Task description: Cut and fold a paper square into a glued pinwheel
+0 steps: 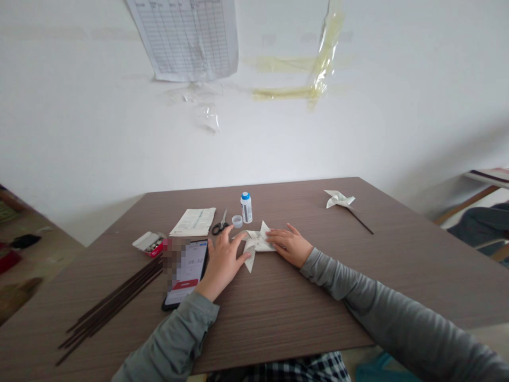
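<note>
A folded paper pinwheel of printed paper lies flat on the table in front of me. My left hand is at its left side, fingers spread, the fingertips and thumb at the paper's edge. On the right blade rests my right hand, its fingers stretched out flat over the paper and partly covering it. Just behind the pinwheel are a small clear cup and a white bottle with a blue cap. Scissors with black handles lie beyond my left hand.
Left of my left hand lie a phone, dark thin sticks, an open red and white box and a stack of printed paper. A pinwheel on a stick lies at the right back. The wall borders the table's far edge.
</note>
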Tool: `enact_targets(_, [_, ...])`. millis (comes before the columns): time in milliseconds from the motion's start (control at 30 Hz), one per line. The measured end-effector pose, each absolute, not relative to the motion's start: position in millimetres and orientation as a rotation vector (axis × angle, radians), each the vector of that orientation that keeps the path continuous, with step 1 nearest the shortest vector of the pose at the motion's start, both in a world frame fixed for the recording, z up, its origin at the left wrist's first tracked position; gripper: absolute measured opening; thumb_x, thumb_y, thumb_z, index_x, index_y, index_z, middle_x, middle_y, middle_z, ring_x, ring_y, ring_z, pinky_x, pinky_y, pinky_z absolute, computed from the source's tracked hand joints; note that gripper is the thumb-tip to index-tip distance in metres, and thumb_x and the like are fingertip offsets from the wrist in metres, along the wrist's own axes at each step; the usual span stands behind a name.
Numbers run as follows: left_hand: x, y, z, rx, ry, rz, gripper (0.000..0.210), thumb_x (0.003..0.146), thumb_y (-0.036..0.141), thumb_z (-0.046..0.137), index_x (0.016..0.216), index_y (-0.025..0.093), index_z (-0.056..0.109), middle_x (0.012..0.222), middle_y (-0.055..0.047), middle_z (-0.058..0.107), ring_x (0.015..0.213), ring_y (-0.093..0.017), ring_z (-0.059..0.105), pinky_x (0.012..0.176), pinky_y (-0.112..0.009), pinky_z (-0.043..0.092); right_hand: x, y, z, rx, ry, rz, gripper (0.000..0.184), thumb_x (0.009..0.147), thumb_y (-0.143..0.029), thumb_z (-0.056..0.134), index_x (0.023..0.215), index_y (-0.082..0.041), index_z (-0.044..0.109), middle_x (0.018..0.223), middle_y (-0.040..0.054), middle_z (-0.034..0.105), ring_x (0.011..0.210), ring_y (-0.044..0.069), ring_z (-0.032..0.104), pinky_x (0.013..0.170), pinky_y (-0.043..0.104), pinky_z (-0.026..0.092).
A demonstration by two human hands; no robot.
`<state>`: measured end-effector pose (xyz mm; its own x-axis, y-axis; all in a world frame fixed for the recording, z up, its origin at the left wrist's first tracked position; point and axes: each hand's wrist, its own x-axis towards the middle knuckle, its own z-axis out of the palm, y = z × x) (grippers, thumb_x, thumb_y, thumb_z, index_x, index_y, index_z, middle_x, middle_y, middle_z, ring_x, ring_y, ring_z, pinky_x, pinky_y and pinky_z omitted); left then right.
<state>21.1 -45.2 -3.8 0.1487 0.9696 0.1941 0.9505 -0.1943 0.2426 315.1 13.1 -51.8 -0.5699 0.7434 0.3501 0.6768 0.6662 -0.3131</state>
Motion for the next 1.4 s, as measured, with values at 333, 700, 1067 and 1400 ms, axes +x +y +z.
enact_targets(333, [22.3,-43.7,-6.6,2.37,1.938,0.587,0.047,0.12,0.028,0.076,0.165,0.03,0.088,0.186,-0.022,0.073,0.177,-0.05,0.066,0.146,-0.088,0.051,310.3,6.1,-46.1,-1.13,-2.46,0.081,0.025,0.126,-0.03,0.079,0.137,-0.035,0.101,0.143,0.0116,0.097,0.139,0.034,0.087,0.146,0.071,0.052])
enact_targets(700, [25.4,-46.6,-6.0,2.331,1.914,0.603,0.047,0.116,0.021,0.074,0.158,0.033,0.092,0.176,-0.017,0.082,0.169,-0.047,0.074,0.147,-0.081,0.053,310.6,3.9,-45.3,-1.127,-2.433,0.083,0.028,0.124,-0.03,0.08,0.145,-0.033,0.099,0.154,0.0155,0.091,0.14,0.036,0.081,0.137,0.065,0.057])
enact_targets(1067, [29.8,-49.5,3.7,2.301,1.881,0.543,0.045,0.121,0.022,0.071,0.16,0.032,0.091,0.17,-0.015,0.088,0.169,-0.045,0.075,0.15,-0.081,0.051,314.3,5.2,-45.2,-1.157,-2.449,0.073,0.018,0.12,-0.031,0.085,0.128,-0.033,0.101,0.125,0.0098,0.094,0.12,0.032,0.085,0.136,0.063,0.054])
enact_targets(1400, [34.7,-55.0,12.6,2.271,1.778,0.449,0.05,0.118,0.033,0.084,0.168,0.035,0.086,0.181,-0.015,0.083,0.178,-0.047,0.069,0.156,-0.089,0.038,312.8,7.9,-57.2,-0.942,-2.428,0.01,0.013,0.118,-0.024,0.088,0.121,-0.028,0.1,0.112,0.0058,0.092,0.109,0.026,0.083,0.115,0.048,0.057])
